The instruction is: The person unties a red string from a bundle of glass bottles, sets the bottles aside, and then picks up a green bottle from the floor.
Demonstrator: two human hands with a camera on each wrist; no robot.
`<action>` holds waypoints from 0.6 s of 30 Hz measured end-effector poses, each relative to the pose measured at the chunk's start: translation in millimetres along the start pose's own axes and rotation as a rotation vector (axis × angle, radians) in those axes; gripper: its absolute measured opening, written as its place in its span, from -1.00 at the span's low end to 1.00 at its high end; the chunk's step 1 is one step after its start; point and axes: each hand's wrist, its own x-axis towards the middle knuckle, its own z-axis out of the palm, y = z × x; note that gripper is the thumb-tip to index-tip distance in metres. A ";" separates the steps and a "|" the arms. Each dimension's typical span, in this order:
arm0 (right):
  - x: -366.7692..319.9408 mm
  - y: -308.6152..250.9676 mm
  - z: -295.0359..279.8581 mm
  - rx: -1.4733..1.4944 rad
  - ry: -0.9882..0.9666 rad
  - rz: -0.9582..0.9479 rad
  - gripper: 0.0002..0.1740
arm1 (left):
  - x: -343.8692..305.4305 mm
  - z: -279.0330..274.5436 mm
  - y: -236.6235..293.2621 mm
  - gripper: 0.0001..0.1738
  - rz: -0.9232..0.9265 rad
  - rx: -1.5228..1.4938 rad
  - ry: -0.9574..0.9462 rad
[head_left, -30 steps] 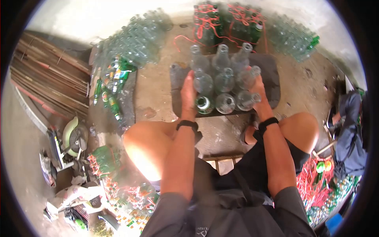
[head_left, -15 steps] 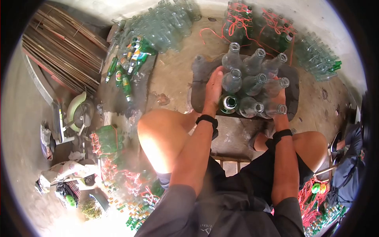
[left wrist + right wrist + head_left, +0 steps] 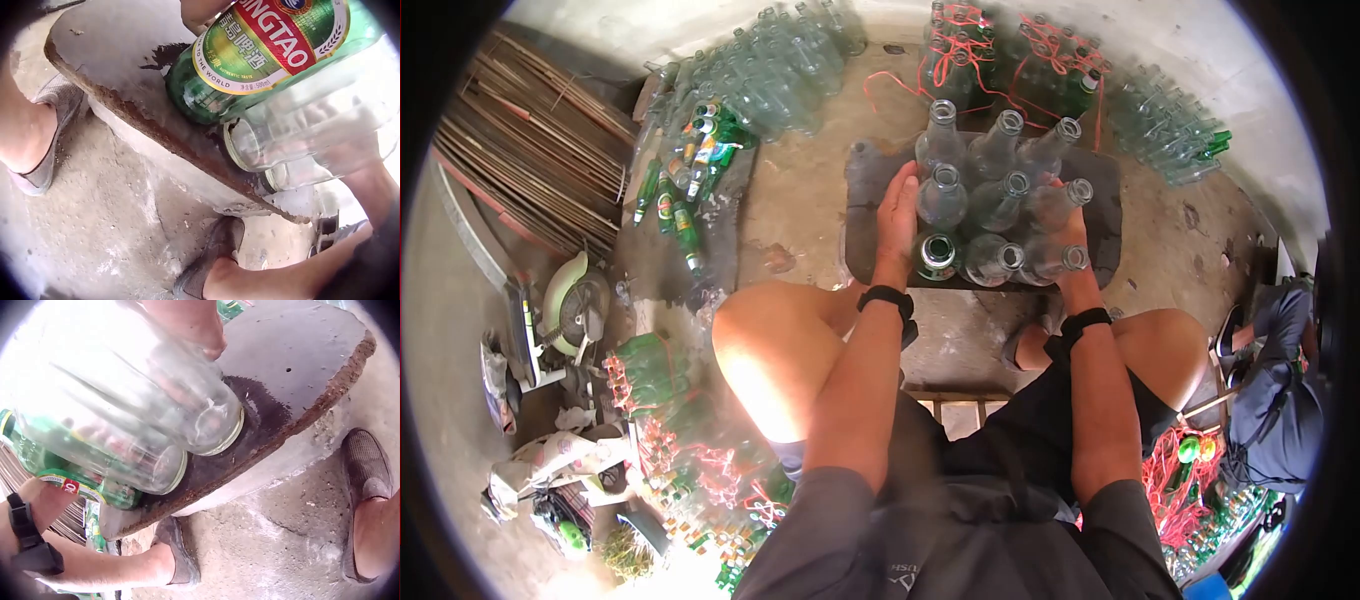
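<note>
Several clear bottles [image 3: 997, 205] stand close together in rows on a dark, worn slab [image 3: 862, 225], with a green bottle [image 3: 937, 257] at the near left corner. My left hand [image 3: 895, 225] lies along the left side of the group, fingers extended. Against the right side rests my right hand [image 3: 1072, 235], its fingers partly hidden by glass. The left wrist view shows the labelled green bottle [image 3: 250, 53] beside part of my left hand [image 3: 203, 12]. In the right wrist view, my right hand [image 3: 190, 325] touches a clear bottle [image 3: 209, 422] at the slab's wet patch.
Red-string bundles of bottles [image 3: 960, 55] stand beyond the slab. Loose clear bottles [image 3: 775, 75] fill the back left, and more [image 3: 1165, 125] the back right. Green bottles [image 3: 685, 235] lie left, near long strips [image 3: 540, 130] and a fan [image 3: 575, 310]. Another person's leg [image 3: 1245, 335] shows at right.
The head view swung one way and partly back, shifting the whole scene across the frame. Both hands stay at the sides of the bottle group, which remains over the slab.
</note>
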 end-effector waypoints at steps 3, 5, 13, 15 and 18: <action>9.1 6.4 -10.6 0.055 -0.015 -0.001 -0.45 | 0.1 2.8 5.7 -0.40 -0.048 -0.035 -0.018; 14.3 13.5 -22.1 -0.018 -0.024 -0.063 -0.47 | -7.4 11.5 18.6 -0.41 -0.066 0.012 0.014; 9.9 17.2 -22.3 -0.368 -0.142 -0.300 -0.46 | -7.0 10.0 9.0 -0.48 -0.026 0.031 0.027; 12.5 20.3 -30.4 -0.451 -0.172 -0.354 -0.43 | -9.1 10.9 8.4 -0.50 -0.042 0.002 0.038; 12.7 18.6 -31.6 -0.614 -0.201 -0.424 -0.38 | -7.7 10.9 7.1 -0.51 -0.017 0.003 0.048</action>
